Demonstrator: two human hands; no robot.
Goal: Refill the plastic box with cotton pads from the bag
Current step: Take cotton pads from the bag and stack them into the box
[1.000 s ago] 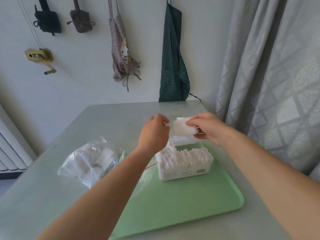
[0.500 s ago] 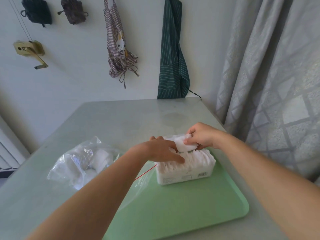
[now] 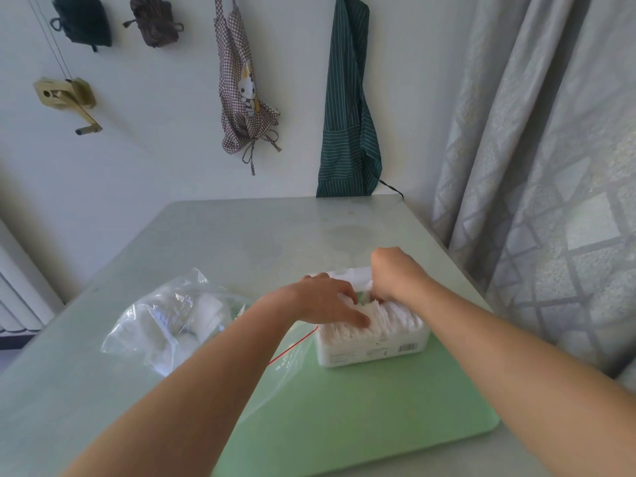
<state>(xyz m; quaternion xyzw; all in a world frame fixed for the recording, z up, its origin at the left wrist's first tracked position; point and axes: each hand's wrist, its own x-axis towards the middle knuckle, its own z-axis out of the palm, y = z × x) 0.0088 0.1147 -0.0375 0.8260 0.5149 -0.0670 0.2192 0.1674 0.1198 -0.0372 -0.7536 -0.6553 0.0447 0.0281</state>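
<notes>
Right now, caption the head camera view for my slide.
Left hand and right hand tuck white cotton pads into the white plastic box on a green tray, clear bag alongside.

Box (image 3: pixel 373 344) sitting on far end of tray (image 3: pixel 361 425), pads (image 3: pixel 395 313) standing packed in it. Bag (image 3: pixel 165 318) lying left of box on table (image 3: pixel 241 235), mouth overlapping tray's left edge. Left hand (image 3: pixel 320 301) pressing on pads' left side; right hand (image 3: pixel 395 273) gripping pads at box's far end.

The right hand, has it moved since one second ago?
Yes. The right hand came down from above the plastic box to the box's far end, among the cotton pads.
</notes>
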